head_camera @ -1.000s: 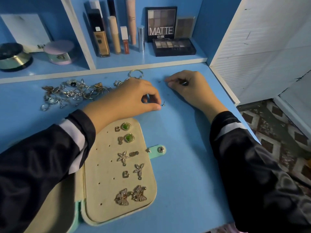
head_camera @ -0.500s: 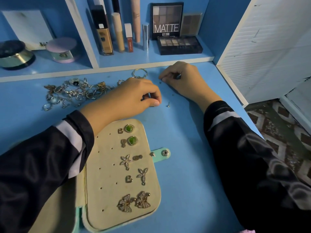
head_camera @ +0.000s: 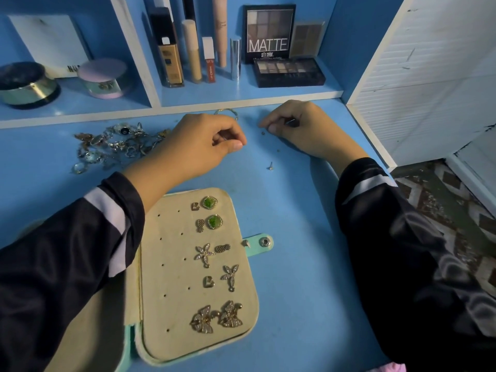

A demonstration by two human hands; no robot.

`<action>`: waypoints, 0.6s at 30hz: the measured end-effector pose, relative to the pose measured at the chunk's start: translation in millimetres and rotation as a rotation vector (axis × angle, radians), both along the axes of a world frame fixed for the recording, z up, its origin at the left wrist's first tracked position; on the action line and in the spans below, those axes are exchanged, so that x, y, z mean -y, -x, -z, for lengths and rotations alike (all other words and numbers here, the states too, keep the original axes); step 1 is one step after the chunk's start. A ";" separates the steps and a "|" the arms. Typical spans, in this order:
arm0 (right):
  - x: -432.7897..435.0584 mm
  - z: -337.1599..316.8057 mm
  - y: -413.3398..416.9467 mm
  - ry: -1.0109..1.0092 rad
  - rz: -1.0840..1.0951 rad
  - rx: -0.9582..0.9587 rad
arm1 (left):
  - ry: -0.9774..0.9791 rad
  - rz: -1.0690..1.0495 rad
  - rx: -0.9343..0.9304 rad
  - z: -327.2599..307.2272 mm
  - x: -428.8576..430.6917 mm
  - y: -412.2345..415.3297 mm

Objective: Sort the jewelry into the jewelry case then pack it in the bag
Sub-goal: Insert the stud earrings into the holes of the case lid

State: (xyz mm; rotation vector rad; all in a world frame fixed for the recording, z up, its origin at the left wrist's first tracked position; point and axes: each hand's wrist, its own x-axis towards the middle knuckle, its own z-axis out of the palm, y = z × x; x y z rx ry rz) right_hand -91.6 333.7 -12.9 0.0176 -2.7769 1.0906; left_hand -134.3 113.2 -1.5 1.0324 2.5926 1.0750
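Note:
The open jewelry case (head_camera: 171, 299) lies at the front, its beige panel holding several pinned earrings, among them two green studs (head_camera: 212, 212). My left hand (head_camera: 198, 149) hovers above the case's far end, thumb and forefinger pinching a small glinting piece that is mostly hidden. My right hand (head_camera: 303, 127) rests on the blue desk (head_camera: 295, 210) farther right, fingers curled round a small dark jewelry piece (head_camera: 291, 122). A loose stud (head_camera: 270, 165) lies between the hands, apart from both. A heap of silver and gold jewelry (head_camera: 115, 146) sits to the left.
A thin ring (head_camera: 226, 111) lies by the shelf edge behind my left hand. Tiny beads (head_camera: 263, 133) dot the desk near my right hand. The case's mint snap strap (head_camera: 264, 242) sticks out right. Cosmetics and a palette (head_camera: 288, 72) fill the back shelf. The desk ends at right.
My left hand has drawn back to the left, away from the loose stud, which stays on the desk. My right hand has kept its place and its hold.

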 end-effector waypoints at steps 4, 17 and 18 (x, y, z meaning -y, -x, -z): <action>2.3 1.8 0.2 -0.012 -0.028 -0.016 | 0.005 -0.010 -0.009 0.5 0.8 1.0; 9.8 1.8 0.7 -0.075 -0.010 -0.027 | -0.020 -0.025 -0.012 2.8 2.6 4.2; 11.2 2.1 0.7 -0.087 -0.009 -0.024 | -0.017 -0.024 -0.013 2.1 3.0 4.0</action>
